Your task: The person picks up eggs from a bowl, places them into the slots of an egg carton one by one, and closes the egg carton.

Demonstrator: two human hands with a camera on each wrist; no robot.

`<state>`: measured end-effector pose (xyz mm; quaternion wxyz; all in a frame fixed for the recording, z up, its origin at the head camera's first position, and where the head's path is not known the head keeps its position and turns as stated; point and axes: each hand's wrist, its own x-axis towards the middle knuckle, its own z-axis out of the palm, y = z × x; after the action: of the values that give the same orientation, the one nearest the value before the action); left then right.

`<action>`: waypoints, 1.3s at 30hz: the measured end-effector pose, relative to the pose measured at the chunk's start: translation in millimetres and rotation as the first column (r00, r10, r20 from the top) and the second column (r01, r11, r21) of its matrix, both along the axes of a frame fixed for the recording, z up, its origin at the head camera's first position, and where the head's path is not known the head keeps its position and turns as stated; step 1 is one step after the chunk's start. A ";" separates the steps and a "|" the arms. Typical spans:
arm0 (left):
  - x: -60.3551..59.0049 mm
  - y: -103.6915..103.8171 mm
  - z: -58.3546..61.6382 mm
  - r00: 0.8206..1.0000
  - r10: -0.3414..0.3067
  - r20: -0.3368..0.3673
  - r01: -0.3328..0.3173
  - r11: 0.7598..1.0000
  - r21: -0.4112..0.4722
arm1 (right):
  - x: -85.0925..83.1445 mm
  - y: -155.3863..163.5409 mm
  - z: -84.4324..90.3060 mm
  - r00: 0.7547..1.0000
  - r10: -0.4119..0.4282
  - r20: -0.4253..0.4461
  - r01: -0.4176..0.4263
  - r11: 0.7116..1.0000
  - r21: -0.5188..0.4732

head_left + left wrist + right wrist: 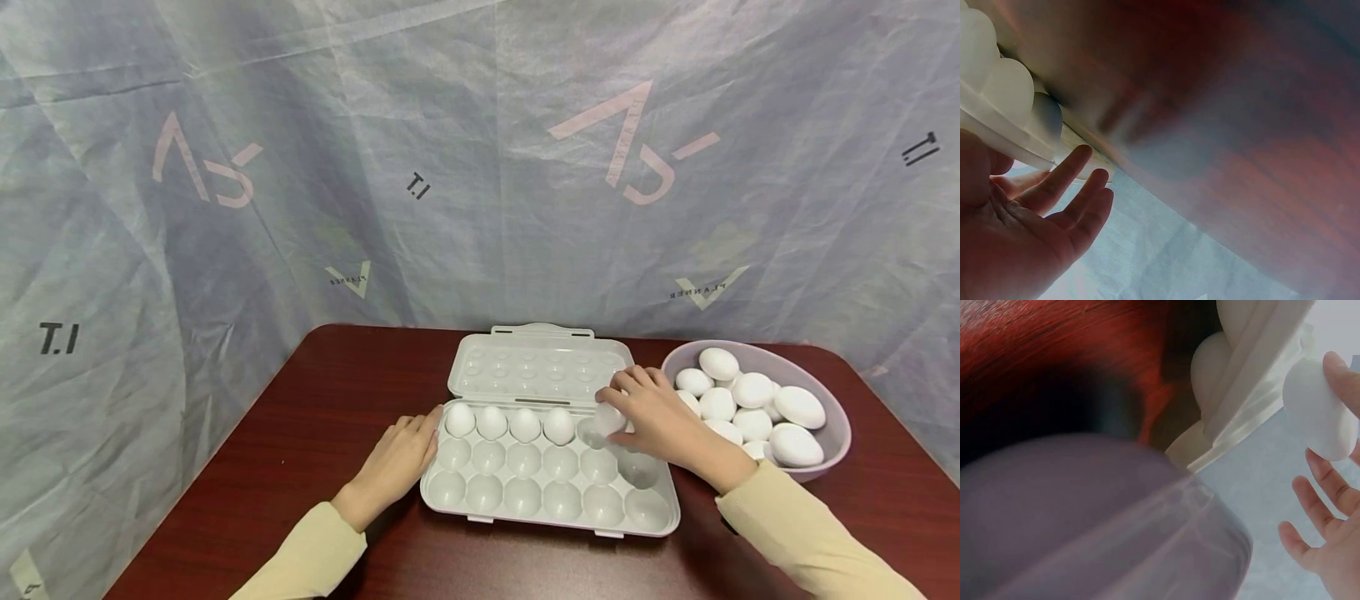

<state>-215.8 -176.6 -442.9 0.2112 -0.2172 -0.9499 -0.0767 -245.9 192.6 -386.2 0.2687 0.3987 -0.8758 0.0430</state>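
A white plastic egg tray (540,518) lies on the table with its lid (540,342) folded back behind it. Several white eggs (525,424) sit in its back row, from the left; the middle and front rows hold none. My right hand (652,415) pinches a white egg (1316,412) between thumb and fingers, just over the right part of the back row; its other fingers (1313,506) are spread. My left hand (401,454) rests at the tray's left edge, its fingers (1079,209) loosely extended beside the rim.
A pale purple bowl (836,417) heaped with white eggs (753,390) stands right of the tray, close to my right forearm. The dark red table (315,417) reaches back to a grey printed cloth (450,125).
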 end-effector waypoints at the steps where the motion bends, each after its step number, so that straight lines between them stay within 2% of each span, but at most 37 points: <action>1: 0.0 0.0 0.2 1.000 0.001 0.001 -0.001 1.000 0.000 | -0.3 -1.5 -0.6 1.000 0.000 0.001 0.000 1.000 0.004; 14: -0.8 0.1 0.6 1.000 -0.001 -0.010 0.001 1.000 -0.003 | -2.6 -13.7 -8.3 0.997 -0.043 0.061 0.039 0.997 0.062; 28: -0.3 0.7 0.6 1.000 0.004 0.005 -0.004 1.000 0.006 | -6.6 -18.4 -19.3 0.998 -0.055 0.036 0.051 0.993 0.108; 39: -0.5 1.1 -0.1 1.000 0.000 -0.009 0.000 1.000 0.004 | -5.5 -20.3 -20.4 0.990 -0.096 0.106 0.085 0.990 0.108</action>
<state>-216.3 -175.5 -443.0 0.2158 -0.2171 -0.9488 -0.0776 -251.4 172.3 -406.6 0.2004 0.3687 -0.9076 0.0074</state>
